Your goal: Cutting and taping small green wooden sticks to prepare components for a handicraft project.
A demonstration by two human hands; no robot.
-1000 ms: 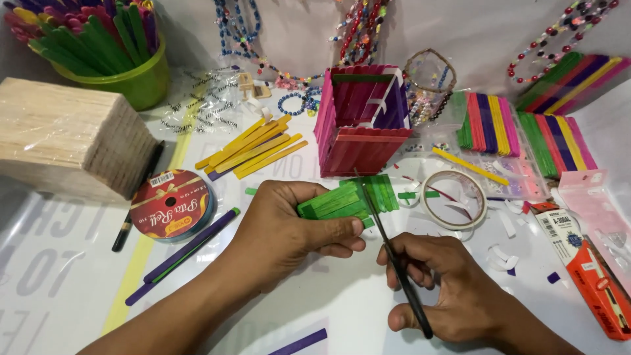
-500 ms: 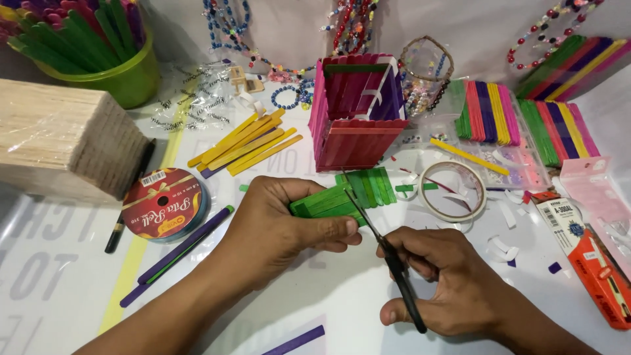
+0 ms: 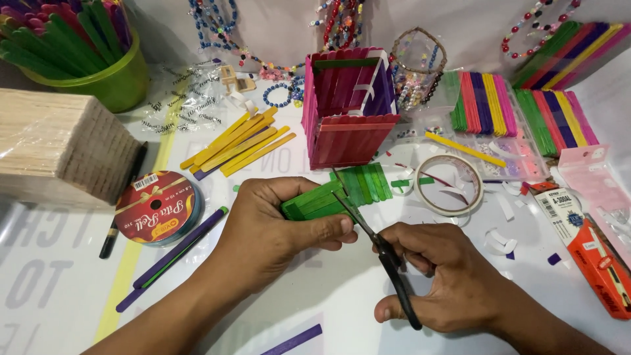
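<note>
Over white tabletop: my left hand clamps flat green wooden craft sticks, long axis running right; my right hand grips black-handled scissors, blades at their edge.

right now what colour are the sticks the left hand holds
Green craft sticks, clearest in the head view.

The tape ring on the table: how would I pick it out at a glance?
Start at the pink stick box in the middle. Just right of its base, beside the right hand, lies the tape ring. It is a thin, pale hoop lying flat, unlike the red ribbon spool on the left.
</note>
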